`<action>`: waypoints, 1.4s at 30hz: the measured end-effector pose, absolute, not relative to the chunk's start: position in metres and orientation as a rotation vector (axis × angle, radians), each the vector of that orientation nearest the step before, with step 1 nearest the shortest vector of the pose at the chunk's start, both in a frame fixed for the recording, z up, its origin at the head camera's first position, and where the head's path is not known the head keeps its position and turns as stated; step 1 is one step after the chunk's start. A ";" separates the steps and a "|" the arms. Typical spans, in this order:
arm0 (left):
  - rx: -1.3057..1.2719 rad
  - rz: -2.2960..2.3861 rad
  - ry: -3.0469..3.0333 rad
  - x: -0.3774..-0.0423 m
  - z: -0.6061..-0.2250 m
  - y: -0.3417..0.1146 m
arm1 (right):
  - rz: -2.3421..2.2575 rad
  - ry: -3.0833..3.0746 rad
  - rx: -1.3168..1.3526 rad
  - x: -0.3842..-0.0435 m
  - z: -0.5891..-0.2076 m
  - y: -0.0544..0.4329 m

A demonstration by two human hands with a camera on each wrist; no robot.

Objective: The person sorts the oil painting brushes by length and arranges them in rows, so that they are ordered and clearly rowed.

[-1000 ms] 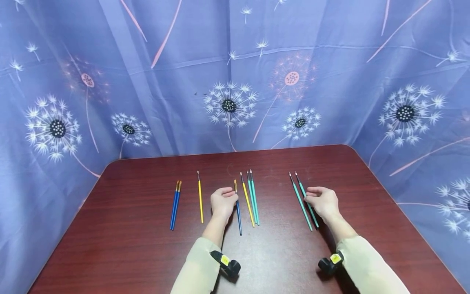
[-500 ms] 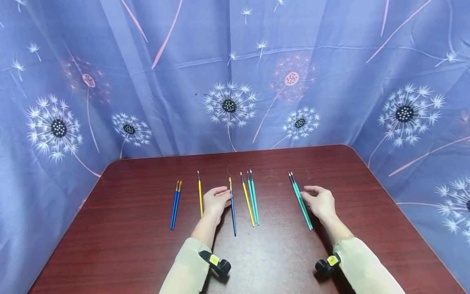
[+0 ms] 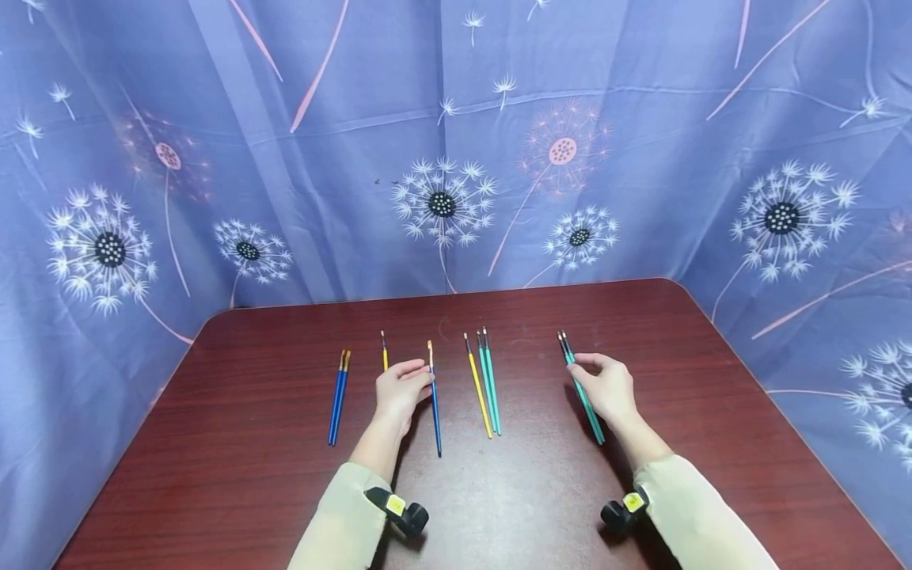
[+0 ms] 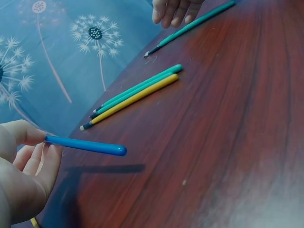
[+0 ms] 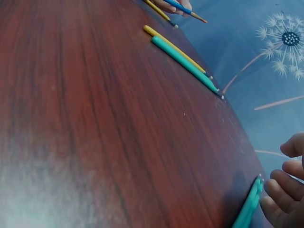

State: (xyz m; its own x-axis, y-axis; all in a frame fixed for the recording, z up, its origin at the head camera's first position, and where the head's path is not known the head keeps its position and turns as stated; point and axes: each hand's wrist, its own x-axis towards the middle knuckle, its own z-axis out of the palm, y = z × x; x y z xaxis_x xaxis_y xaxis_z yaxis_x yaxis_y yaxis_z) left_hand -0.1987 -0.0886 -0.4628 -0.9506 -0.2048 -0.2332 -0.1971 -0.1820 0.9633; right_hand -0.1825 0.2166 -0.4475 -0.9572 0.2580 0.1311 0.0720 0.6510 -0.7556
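My left hand (image 3: 399, 396) pinches a blue paintbrush (image 3: 436, 419) between thumb and fingertips, bristles pointing away. In the left wrist view the brush handle (image 4: 90, 145) hangs above the table, its shadow falling below. Partly behind that hand lies a yellow paintbrush (image 3: 385, 360). On the right, two teal paintbrushes (image 3: 588, 412) lie side by side on the table. My right hand (image 3: 609, 388) is right beside them, fingertips overlapping their upper part in the head view. Its fingers (image 5: 280, 190) look loosely bent next to the brushes in the right wrist view.
Two blue paintbrushes (image 3: 338, 408) lie together at the left. Between the hands lie a yellow paintbrush (image 3: 478, 392) and another teal pair (image 3: 493, 396). The dark red table (image 3: 214, 475) meets a blue dandelion-print curtain (image 3: 321, 198) at its back and sides.
The left hand has lifted the blue paintbrush and carried it left, toward the yellow one. The right-hand teal paintbrush has come against its neighbour, and the right hand has shifted left.
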 end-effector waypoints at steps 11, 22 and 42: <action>0.530 -2.319 -2.007 -0.197 -0.459 -0.112 | 1.351 -2.643 -0.171 -0.189 -0.443 0.186; 0.563 -2.278 -1.975 -0.197 -0.453 -0.142 | 1.462 -2.640 -0.057 -0.197 -0.448 0.146; 0.681 -2.174 -1.867 -0.193 -0.443 -0.200 | 1.781 -2.568 -0.261 -0.216 -0.459 0.111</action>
